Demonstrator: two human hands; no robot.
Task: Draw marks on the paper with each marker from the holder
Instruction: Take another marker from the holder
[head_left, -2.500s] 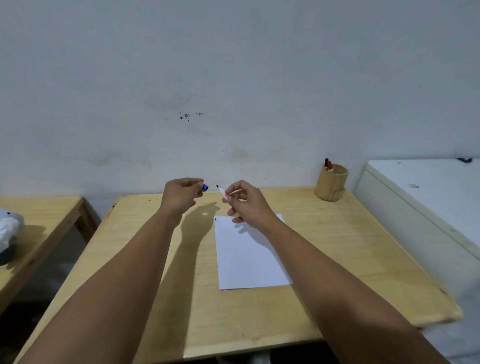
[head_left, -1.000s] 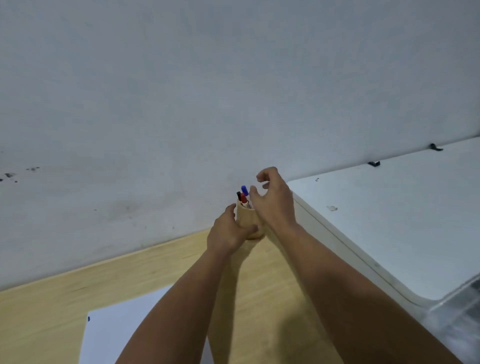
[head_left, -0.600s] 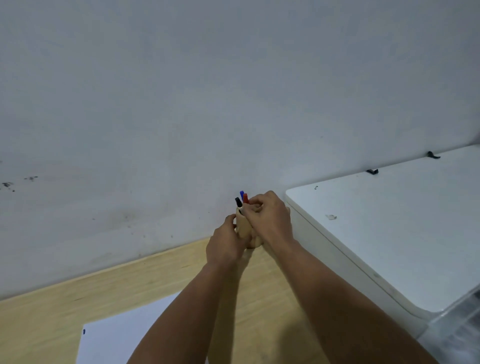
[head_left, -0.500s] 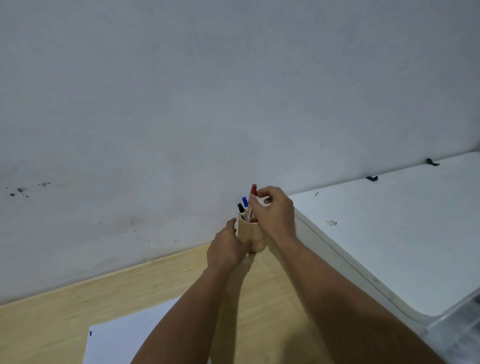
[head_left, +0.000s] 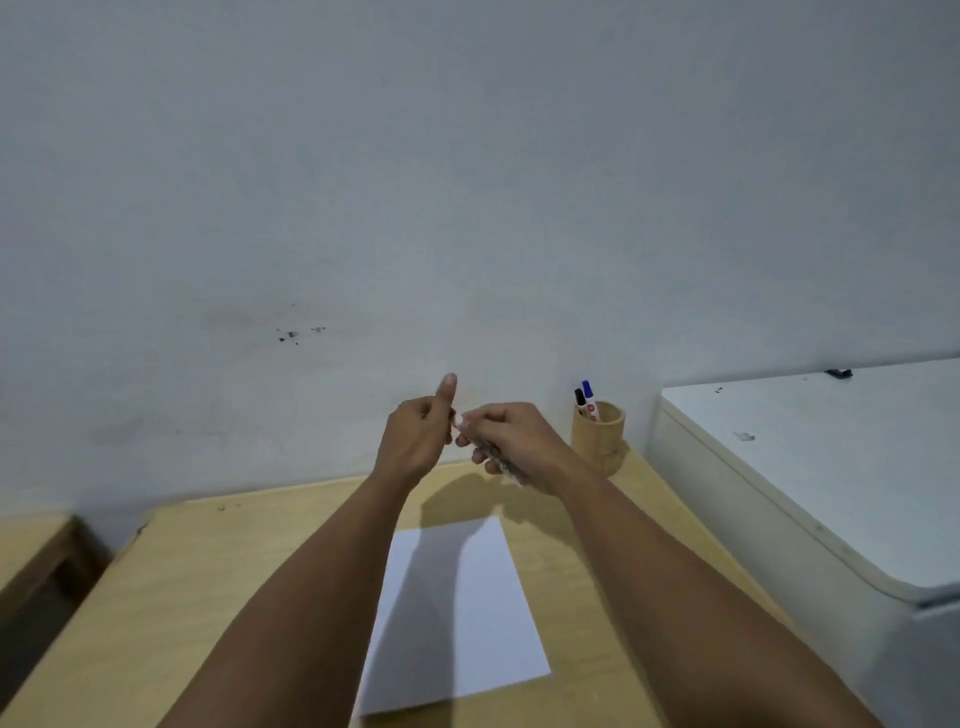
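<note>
Hands meet just above centre frame, raised over the far part of the wooden table (head_left: 218, 582), both forearms running up from the lower corners. The right hand (head_left: 511, 441) curls its fingers around a marker (head_left: 500, 460), pinching the barrel so that its near end pokes out below the palm; blur hides the colour. The left hand (head_left: 415, 439) sits just beside it, fingers folded loosely and thumb sticking straight up, fingertips at the marker's far end; whether they grip a cap I cannot tell.

Below the hands, the sheet of paper (head_left: 467, 623) lies flat in the lower middle of the frame, partly shadowed by the arms, its far edge short of the table's back edge. The bamboo holder (head_left: 600, 436) stands to the right of the hands, near the wall (head_left: 467, 182), with a black-capped marker (head_left: 580, 397) and a blue-capped marker (head_left: 588, 395) upright inside it. Bare tabletop spreads left of the paper. A white cabinet top (head_left: 810, 467) flanks the table's right edge, and a second wooden surface (head_left: 31, 540) shows at lower left.
</note>
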